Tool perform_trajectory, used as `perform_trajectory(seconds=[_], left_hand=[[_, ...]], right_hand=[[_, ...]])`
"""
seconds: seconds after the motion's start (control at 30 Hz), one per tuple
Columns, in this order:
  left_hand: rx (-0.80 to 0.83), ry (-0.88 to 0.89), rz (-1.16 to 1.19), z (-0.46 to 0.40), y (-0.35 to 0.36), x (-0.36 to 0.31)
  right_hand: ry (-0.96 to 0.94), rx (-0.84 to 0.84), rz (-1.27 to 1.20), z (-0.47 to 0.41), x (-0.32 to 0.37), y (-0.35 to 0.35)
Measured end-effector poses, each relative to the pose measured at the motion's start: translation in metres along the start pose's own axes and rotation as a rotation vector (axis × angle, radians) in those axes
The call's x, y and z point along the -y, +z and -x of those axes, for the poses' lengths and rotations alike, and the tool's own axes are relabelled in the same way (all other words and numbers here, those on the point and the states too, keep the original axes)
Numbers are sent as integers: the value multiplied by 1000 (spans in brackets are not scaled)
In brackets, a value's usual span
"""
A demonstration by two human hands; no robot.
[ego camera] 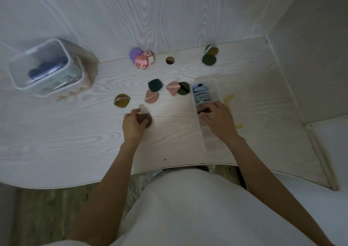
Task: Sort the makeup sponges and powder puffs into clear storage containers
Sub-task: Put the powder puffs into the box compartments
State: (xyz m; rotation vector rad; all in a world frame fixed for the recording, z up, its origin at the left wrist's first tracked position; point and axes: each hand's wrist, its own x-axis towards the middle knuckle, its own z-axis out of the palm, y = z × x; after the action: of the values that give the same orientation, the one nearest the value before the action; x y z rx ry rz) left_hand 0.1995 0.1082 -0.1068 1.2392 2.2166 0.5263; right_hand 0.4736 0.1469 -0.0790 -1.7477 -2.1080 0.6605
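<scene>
Table (75, 142): pale wood-grain surface, matt, grain clearly marked. Divided organiser (204, 132): clear plastic, smooth. Lidded container (24, 83): clear plastic, glossy (frosted white rim). Brown puff (147, 122): soft, matt, velvety cloth. Pink puffs (150, 98): matt fabric with satin-like ribbon.

A divided clear container (205, 117) is lying on the bench (75, 142) at the right, with a row of puffs (202, 95) standing in its far compartment. The right hand (219, 120) is resting in the compartment just nearer. Left of the container, loose puffs (163, 91) are lying scattered mid-bench. Nearer, the left hand (132, 124) is gripping a round puff (147, 121). Two more clusters (142, 57) are sitting along the far edge by the wall. A lidded tub (47, 66) is standing far left.
</scene>
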Motion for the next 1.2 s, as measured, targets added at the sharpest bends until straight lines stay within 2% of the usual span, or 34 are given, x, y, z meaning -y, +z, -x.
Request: perform_trajectory(seconds=[0.1,0.27,0.33,0.43,0.53,0.73,0.83,0.97,1.1,1.2], left_hand=[[21,73,98,7,-12,-12],[65,483,326,30,-14,-88],[90,619,313,29,-3,-116],[88,757,186,25,20,-141],[79,805,93,24,38,-149],[88,736,221,28,43,-164],[107,816,115,28,46,-165],[45,934,-9,25,57,-142],[73,967,-64,23,70,-134],[-15,958,-126,20,76,-133]], right_hand=[[-147,-20,35,12,-11,-7],[-180,-170,146,15,-11,-5],[-173,-179,171,14,-7,-7],[-142,-105,224,12,-10,-6],[-111,-83,206,8,-17,-10],[-171,-105,137,6,-25,-13],[-199,-119,118,6,-27,-14],[-198,-149,103,7,-27,-13],[-202,-196,94,7,-28,-12],[-212,-261,97,6,-29,-14]])
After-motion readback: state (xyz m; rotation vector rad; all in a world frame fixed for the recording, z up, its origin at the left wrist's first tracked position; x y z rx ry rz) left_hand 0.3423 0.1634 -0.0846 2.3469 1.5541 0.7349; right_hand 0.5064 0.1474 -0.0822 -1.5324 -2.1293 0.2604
